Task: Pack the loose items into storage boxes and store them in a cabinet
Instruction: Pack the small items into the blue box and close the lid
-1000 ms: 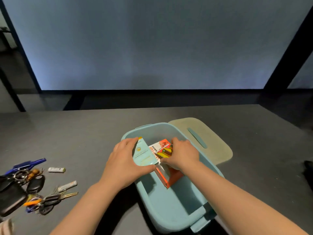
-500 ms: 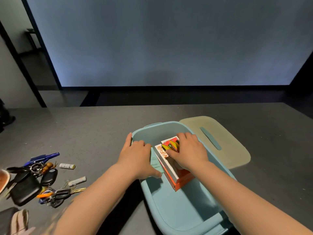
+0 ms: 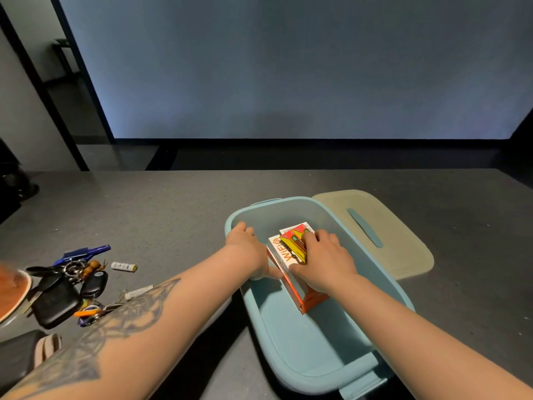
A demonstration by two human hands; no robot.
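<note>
1. Two hands reach into a light blue storage box on the dark grey table.
2. The left hand is at the box's left wall, fingers curled over the rim, thumb touching the white side of an orange carton printed "WiFi".
3. The right hand lies on top of the carton, its fingers bent over a small yellow and red pack on the carton's far end; whether they pinch it I cannot tell.
4. The carton stands tilted inside the box, in its far half.
5. The box's pale lid lies flat on the table, touching the box's right side.
6. On the left of the table lie a bunch of keys and a small white tube.
</note>
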